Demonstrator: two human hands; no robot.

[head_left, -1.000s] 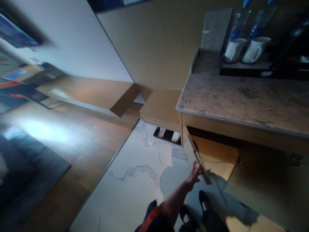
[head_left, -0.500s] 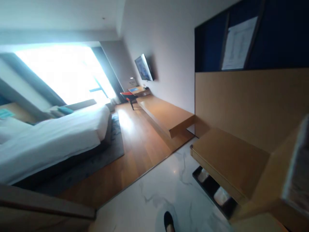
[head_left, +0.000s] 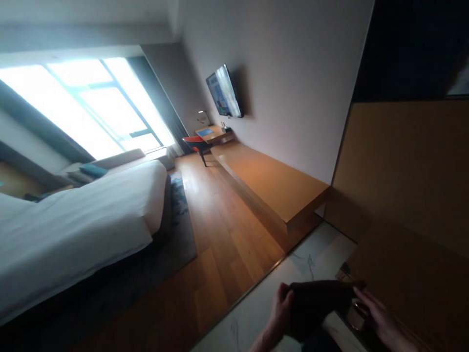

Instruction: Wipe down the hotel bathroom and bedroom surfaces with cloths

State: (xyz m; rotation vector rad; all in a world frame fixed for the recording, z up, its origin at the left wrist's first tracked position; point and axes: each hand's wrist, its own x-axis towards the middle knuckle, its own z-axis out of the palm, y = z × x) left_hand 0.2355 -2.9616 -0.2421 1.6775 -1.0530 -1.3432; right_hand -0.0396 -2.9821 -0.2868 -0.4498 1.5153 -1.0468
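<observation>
Shows at far left a bright window behind a white bed; then, midway, a red chair and a long wooden bench. At near right, grips with the left hand one end of a dark cloth and with the right hand its other end, spread between both above pale flooring.

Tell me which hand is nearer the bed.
Left. The left hand holds the dark item at the end toward the bed; the right hand is at the opposite end, farther from the bed.
</observation>
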